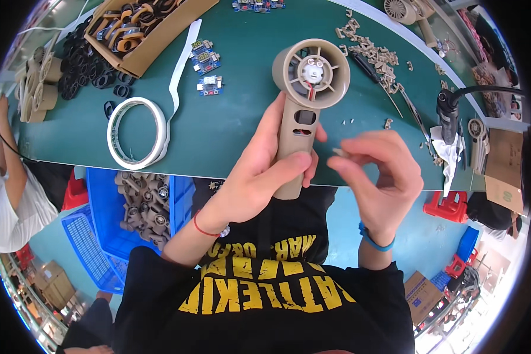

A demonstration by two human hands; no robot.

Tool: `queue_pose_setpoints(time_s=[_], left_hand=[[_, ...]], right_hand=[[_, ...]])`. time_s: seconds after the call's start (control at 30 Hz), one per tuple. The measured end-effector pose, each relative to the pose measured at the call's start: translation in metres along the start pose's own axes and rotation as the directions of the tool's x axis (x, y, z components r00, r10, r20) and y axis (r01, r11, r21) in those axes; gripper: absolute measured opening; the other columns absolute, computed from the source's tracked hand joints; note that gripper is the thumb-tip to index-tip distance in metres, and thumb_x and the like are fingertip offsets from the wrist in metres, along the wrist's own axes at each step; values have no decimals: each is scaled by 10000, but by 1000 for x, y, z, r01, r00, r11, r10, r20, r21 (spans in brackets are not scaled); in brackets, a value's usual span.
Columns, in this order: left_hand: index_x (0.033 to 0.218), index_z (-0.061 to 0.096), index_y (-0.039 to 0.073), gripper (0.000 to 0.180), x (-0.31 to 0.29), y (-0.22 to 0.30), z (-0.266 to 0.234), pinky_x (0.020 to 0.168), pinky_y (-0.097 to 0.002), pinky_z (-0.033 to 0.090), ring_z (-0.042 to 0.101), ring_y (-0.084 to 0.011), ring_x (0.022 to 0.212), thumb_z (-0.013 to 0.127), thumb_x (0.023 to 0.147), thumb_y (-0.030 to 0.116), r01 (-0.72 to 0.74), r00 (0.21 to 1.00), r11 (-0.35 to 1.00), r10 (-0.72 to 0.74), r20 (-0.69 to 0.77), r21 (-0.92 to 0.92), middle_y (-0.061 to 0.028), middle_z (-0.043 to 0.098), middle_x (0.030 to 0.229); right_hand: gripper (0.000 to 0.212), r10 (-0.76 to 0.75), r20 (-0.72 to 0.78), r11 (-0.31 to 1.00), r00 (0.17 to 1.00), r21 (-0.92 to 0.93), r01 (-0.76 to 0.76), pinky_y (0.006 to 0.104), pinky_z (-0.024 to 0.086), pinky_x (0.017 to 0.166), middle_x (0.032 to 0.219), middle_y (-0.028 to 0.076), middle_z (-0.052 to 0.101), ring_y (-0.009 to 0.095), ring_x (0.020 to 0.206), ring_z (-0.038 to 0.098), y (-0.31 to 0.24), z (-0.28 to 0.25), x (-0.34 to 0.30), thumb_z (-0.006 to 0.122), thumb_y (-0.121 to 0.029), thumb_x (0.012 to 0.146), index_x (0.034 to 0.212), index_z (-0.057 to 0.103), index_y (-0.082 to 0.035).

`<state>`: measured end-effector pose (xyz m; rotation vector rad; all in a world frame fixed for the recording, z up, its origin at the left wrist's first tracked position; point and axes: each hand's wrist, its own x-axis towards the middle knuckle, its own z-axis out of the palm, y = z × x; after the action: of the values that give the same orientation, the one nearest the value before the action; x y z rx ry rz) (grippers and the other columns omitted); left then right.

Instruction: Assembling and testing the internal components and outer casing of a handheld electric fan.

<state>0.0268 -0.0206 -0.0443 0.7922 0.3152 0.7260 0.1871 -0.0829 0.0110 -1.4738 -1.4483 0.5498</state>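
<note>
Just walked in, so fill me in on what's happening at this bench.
A person at a green worktable holds a tan handheld fan housing by its handle in the left hand, its open round head showing a small motor and wires. The right hand pinches a tiny tan part beside the handle. A tape roll, small circuit boards and loose tan pieces lie on the table. A blue crate of similar housings sits below its edge.

Bright, even overhead light, soft shadows; sharp centre, fisheye bending and dark vignette at edges.
</note>
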Motion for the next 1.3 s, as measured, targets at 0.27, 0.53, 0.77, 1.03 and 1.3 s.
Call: queue_pose_setpoints(time_s=[0.27,0.53,0.77,1.03,1.3], left_hand=[[1454,138,21,681,-2,2,5,693,-278,460,547,-152,750,471,861,52,39,997,999,-40,-71,-19,-118,504,1137],[1483,-26,39,753,-4,2,3,708,-276,464,505,-125,791,437,890,19,42,999,998,-41,-24,40,-94,458,1142],[1475,-25,13,717,-5,-4,4,660,-249,452,493,-109,763,430,925,86,-47,998,984,51,-19,173,-100,471,1111],[1460,41,-34,651,-4,-5,7,614,-239,449,503,-103,710,414,947,117,-86,992,973,102,-68,214,-100,507,1061],[1443,103,-55,685,-8,-8,11,852,-311,468,597,-224,985,491,887,50,-14,980,928,87,-178,374,-178,511,1227]], right_hand=[[257,-8,55,998,998,-57,11,225,474,629,879,75,625,120,694,608,-2,23,16,732,102,654,886,689,-2],[231,82,130,996,988,-43,-77,231,460,628,843,70,622,114,688,595,-5,16,18,733,92,659,866,698,-4],[213,206,195,967,959,111,-231,235,476,657,852,89,645,133,718,614,-4,14,16,710,101,675,866,704,7],[202,101,131,995,986,-39,-97,230,496,691,838,70,654,131,762,628,-13,16,7,690,102,696,883,692,24],[235,256,186,816,949,485,-315,248,515,725,895,84,647,127,797,644,13,15,-4,671,96,764,982,605,40]])
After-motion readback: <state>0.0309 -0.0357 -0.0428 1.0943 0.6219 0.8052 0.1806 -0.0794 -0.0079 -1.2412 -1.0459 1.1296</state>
